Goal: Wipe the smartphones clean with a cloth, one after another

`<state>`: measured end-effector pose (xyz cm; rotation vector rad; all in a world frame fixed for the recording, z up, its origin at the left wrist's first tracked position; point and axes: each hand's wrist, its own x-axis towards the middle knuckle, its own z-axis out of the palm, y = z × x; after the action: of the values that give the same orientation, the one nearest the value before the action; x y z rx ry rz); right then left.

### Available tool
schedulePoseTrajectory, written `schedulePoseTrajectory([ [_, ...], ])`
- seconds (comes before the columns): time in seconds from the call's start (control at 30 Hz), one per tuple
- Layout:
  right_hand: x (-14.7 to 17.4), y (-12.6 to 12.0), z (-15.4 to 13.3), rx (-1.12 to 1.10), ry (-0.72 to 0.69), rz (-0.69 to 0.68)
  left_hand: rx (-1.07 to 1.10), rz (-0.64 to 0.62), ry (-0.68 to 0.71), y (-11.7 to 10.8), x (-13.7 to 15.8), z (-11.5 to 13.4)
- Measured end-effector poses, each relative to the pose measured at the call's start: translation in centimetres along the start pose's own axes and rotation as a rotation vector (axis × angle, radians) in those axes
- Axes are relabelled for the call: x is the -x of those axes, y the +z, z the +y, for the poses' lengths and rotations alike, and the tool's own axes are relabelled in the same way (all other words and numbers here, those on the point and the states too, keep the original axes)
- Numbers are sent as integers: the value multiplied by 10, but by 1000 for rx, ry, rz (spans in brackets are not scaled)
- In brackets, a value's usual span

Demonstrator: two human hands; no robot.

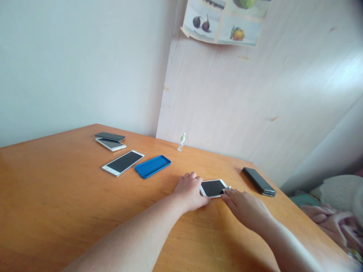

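A white smartphone (212, 188) with a dark screen lies face up on the wooden table. My left hand (190, 192) grips its left end, thumb at the near edge and fingers at the far side. At the phone's right end, my right hand (245, 209) has its fingers together, pressing a small dark-and-white piece (224, 191) onto the screen. Most of that piece is hidden under the fingers, so I cannot make out its kind. To the left of my left hand lies a blue phone case (153, 166), open side up.
Left on the table (56, 189) are another white smartphone (123, 163), a smaller white phone (110, 144) and a dark phone (110, 136) overlapping it. A small clear bottle (182, 142) stands near the wall. Stacked dark phones (258, 181) lie by the right edge.
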<state>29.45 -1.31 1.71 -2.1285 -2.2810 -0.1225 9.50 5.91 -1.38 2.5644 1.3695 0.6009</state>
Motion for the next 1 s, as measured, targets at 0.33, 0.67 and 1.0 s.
schedulePoseTrajectory([
  [0.33, 5, -6, -14, -76, -142, -21, 24, 26, 9, 2, 0, -1],
  [0.67, 6, -2, -26, -187, -278, -17, 19, 37, 2, 4, 0, -2],
  [1.0, -7, 10, -2, -94, -41, 4, 4, 17, 3, 2, -1, -1],
])
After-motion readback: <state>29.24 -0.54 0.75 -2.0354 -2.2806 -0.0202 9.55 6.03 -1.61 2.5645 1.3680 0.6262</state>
